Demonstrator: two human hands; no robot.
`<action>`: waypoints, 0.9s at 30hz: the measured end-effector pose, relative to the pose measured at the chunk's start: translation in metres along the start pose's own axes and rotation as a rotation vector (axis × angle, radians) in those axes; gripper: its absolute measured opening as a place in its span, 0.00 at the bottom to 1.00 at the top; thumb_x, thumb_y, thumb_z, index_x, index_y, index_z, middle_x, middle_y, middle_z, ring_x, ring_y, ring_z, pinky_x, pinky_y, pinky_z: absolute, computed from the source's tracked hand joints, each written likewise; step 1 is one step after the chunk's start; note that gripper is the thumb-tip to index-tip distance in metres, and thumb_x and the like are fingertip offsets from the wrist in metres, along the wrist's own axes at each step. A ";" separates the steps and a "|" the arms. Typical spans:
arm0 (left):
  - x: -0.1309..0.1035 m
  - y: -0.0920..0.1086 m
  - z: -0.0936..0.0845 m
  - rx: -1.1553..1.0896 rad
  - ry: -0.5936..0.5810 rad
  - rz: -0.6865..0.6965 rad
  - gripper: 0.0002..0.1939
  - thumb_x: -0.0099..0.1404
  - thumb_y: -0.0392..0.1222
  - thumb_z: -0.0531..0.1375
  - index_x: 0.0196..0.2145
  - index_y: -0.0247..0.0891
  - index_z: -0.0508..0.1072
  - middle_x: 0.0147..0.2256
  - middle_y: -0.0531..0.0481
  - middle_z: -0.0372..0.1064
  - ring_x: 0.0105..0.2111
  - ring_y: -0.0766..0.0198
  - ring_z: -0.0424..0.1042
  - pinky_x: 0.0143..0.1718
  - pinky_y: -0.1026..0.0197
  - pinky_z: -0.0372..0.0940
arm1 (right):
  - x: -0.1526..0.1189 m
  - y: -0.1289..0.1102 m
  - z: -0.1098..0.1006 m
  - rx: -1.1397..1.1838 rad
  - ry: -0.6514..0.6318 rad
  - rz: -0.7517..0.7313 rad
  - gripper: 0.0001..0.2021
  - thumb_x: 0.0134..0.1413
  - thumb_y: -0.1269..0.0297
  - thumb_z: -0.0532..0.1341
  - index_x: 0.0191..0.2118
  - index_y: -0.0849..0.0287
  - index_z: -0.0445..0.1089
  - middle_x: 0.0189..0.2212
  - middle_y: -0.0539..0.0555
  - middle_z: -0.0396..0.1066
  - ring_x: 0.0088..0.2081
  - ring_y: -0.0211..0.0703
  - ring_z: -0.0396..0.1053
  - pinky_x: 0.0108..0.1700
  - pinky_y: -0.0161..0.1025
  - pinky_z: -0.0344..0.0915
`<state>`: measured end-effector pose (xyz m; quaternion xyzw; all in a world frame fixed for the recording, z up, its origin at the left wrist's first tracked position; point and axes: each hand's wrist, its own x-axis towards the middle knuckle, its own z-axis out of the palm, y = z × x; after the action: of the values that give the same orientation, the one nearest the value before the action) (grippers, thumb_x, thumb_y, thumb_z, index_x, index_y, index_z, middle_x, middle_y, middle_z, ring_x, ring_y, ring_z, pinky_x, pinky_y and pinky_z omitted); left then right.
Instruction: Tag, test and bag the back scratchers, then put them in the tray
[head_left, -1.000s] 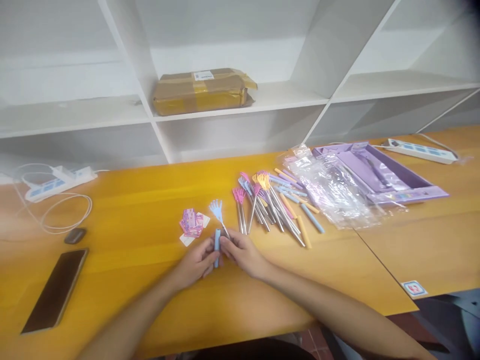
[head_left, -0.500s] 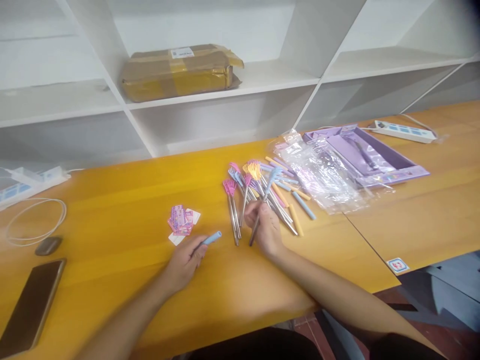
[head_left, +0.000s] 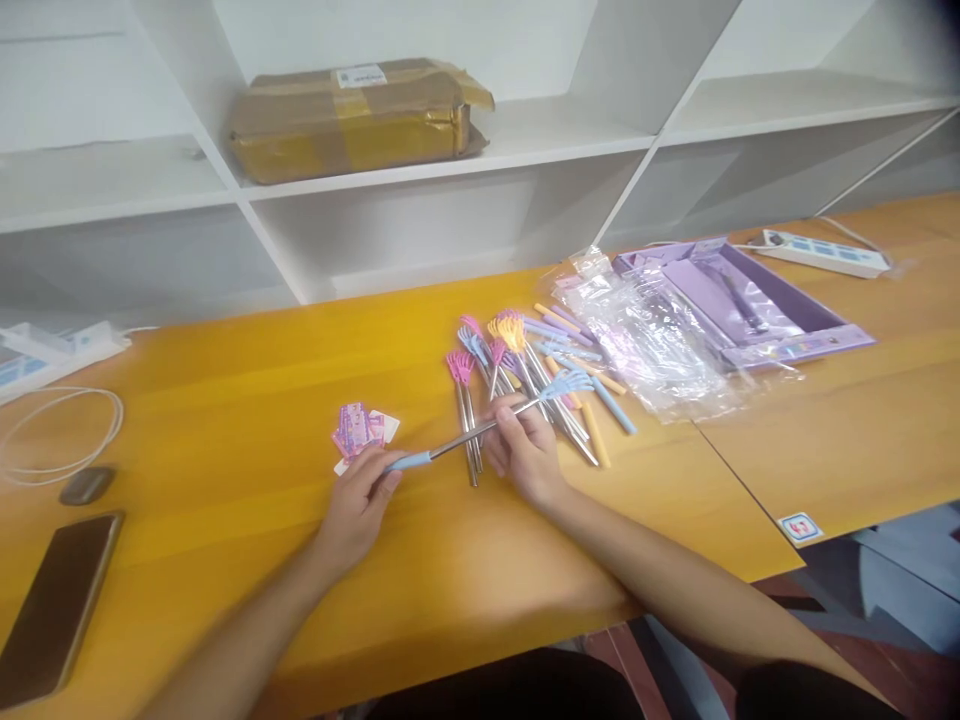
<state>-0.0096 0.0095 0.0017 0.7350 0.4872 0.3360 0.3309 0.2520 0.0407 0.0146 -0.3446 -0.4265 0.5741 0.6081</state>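
My left hand (head_left: 361, 505) is closed around a light blue handle sleeve (head_left: 409, 461). A metal rod with a blue claw-shaped head, a back scratcher (head_left: 461, 438), is pinched in my right hand (head_left: 529, 450). The rod's lower end meets the sleeve's open end; how deep it sits inside I cannot tell. Behind my right hand lies a pile of back scratcher rods (head_left: 517, 345) with pink, blue, purple and yellow heads. Loose coloured sleeves (head_left: 596, 432) lie to their right. A small stack of pink and purple cards (head_left: 358, 428) rests just beyond my left hand.
Clear plastic bags (head_left: 637, 340) overlap a purple box (head_left: 795, 300) at the back right. Power strips (head_left: 825, 254) stand at both sides. A phone (head_left: 56, 610) and a cable (head_left: 112, 430) lie at left. A taped cardboard parcel (head_left: 360, 125) sits on the white shelf.
My right hand has tipped the back scratcher from steep to nearly level, its head now pointing right. Its rod end has come to the blue sleeve in my left hand.
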 end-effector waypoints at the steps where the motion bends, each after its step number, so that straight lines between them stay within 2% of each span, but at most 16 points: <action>1: 0.000 -0.001 0.000 0.010 0.015 0.008 0.15 0.80 0.47 0.55 0.56 0.45 0.79 0.47 0.46 0.76 0.46 0.57 0.74 0.48 0.57 0.68 | 0.000 0.000 0.000 -0.007 -0.009 -0.012 0.18 0.68 0.44 0.65 0.39 0.54 0.68 0.18 0.39 0.56 0.15 0.29 0.49 0.14 0.28 0.55; 4: 0.001 -0.005 0.000 0.037 0.068 0.014 0.15 0.80 0.48 0.56 0.54 0.44 0.79 0.47 0.46 0.78 0.44 0.58 0.76 0.45 0.58 0.69 | -0.003 0.000 0.000 -0.048 -0.035 -0.059 0.16 0.69 0.47 0.65 0.39 0.55 0.71 0.22 0.43 0.64 0.16 0.29 0.55 0.16 0.30 0.60; 7: 0.000 -0.009 0.001 0.046 0.092 0.012 0.15 0.80 0.48 0.55 0.54 0.44 0.79 0.42 0.48 0.78 0.38 0.60 0.76 0.42 0.59 0.70 | -0.006 0.002 0.002 -0.058 -0.053 -0.071 0.15 0.70 0.49 0.65 0.41 0.56 0.74 0.28 0.46 0.69 0.16 0.28 0.58 0.16 0.31 0.63; 10: -0.001 -0.011 0.001 0.064 0.105 0.035 0.15 0.80 0.47 0.55 0.54 0.44 0.80 0.37 0.49 0.78 0.38 0.60 0.77 0.42 0.59 0.70 | -0.009 0.005 0.004 -0.042 -0.076 -0.050 0.14 0.71 0.50 0.64 0.42 0.56 0.75 0.29 0.46 0.69 0.16 0.28 0.59 0.16 0.32 0.66; 15: 0.000 -0.011 -0.001 0.142 0.086 0.092 0.14 0.81 0.47 0.54 0.52 0.44 0.79 0.36 0.51 0.78 0.37 0.60 0.77 0.43 0.58 0.70 | -0.005 0.002 0.000 -0.114 -0.158 -0.072 0.14 0.71 0.50 0.63 0.41 0.56 0.76 0.32 0.48 0.69 0.18 0.29 0.63 0.18 0.34 0.68; 18: 0.000 -0.010 0.000 0.194 0.069 0.070 0.14 0.81 0.47 0.54 0.51 0.43 0.78 0.34 0.52 0.78 0.35 0.60 0.77 0.41 0.59 0.70 | 0.007 -0.006 -0.010 -0.226 -0.206 -0.009 0.16 0.69 0.47 0.65 0.41 0.57 0.76 0.26 0.47 0.67 0.19 0.32 0.64 0.21 0.35 0.66; 20: -0.001 -0.010 0.000 0.216 0.080 0.051 0.14 0.81 0.48 0.53 0.51 0.42 0.77 0.34 0.51 0.78 0.36 0.59 0.77 0.41 0.58 0.70 | 0.017 -0.012 -0.019 -0.202 -0.127 0.012 0.17 0.67 0.46 0.66 0.40 0.55 0.74 0.20 0.43 0.60 0.18 0.33 0.60 0.20 0.34 0.62; 22: -0.001 -0.010 0.000 0.224 0.102 0.042 0.14 0.81 0.48 0.54 0.52 0.43 0.77 0.37 0.50 0.79 0.38 0.58 0.77 0.43 0.57 0.70 | 0.028 -0.018 -0.028 -0.110 0.028 0.006 0.17 0.66 0.44 0.66 0.40 0.53 0.71 0.20 0.42 0.57 0.17 0.32 0.52 0.18 0.32 0.56; 25: -0.001 -0.010 -0.002 0.232 0.136 0.042 0.13 0.80 0.47 0.56 0.52 0.44 0.78 0.43 0.49 0.80 0.41 0.59 0.78 0.44 0.58 0.70 | 0.039 -0.024 -0.037 -0.024 0.215 0.005 0.17 0.63 0.44 0.67 0.39 0.52 0.67 0.27 0.44 0.62 0.18 0.30 0.47 0.16 0.31 0.48; 27: 0.000 -0.009 -0.004 0.244 0.165 0.047 0.12 0.79 0.47 0.58 0.52 0.45 0.79 0.45 0.49 0.80 0.41 0.59 0.78 0.43 0.60 0.70 | 0.042 -0.026 -0.041 -0.056 0.255 0.004 0.17 0.63 0.46 0.67 0.37 0.52 0.64 0.31 0.46 0.65 0.19 0.30 0.49 0.16 0.32 0.48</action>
<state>-0.0178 0.0128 -0.0035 0.7509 0.5327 0.3411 0.1897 0.2988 0.0823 0.0275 -0.4326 -0.3609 0.5144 0.6465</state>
